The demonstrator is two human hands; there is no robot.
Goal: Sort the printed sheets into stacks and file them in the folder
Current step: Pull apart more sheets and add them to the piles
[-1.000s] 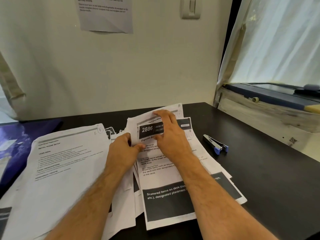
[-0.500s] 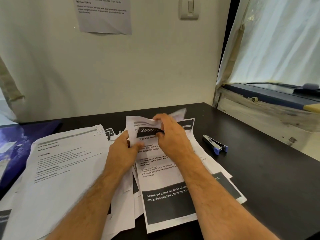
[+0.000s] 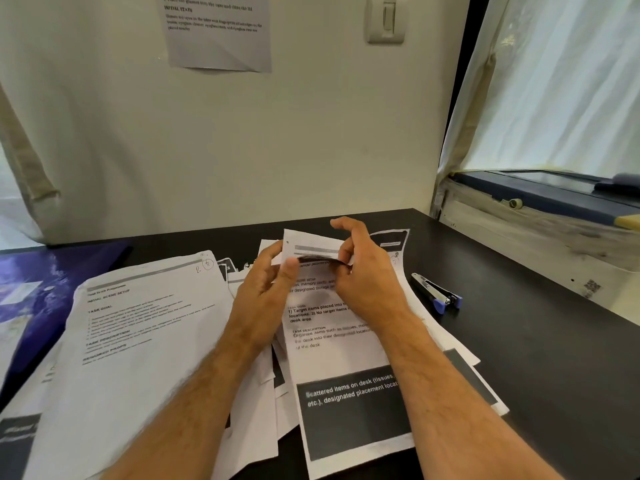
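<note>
A pale wall (image 3: 311,140) fills the upper half of the frame, with a printed notice (image 3: 218,32) taped at top centre and a light switch (image 3: 386,19) to its right; a curtained window (image 3: 561,84) takes the upper right, its worn sill (image 3: 540,216) running along the right edge; the black bench (image 3: 540,358) spreads across the lower half; a dark blue folder (image 3: 45,282) lies flat at the left edge of the bench, partly under the papers; a large stack of printed sheets (image 3: 138,341) rests at lower left, its top page showing headed text and a handwritten mark at its upper right corner; a second, looser pile (image 3: 346,410) fans out at centre, the uppermost sheet carrying a dark block with white lettering near its bottom edge; both forearms reach in from the bottom of the frame and meet over this pile; the left hand (image 3: 263,296) pinches the upper left part of the top sheet between thumb and fingers; the right hand (image 3: 367,278) pinches the same sheet's top edge (image 3: 311,247), which is curled up and bent toward the camera, with its index finger raised free above the paper; a small stapler (image 3: 437,294) with blue ends lies on the bench just right of the pile, apart from the sheets.
</note>
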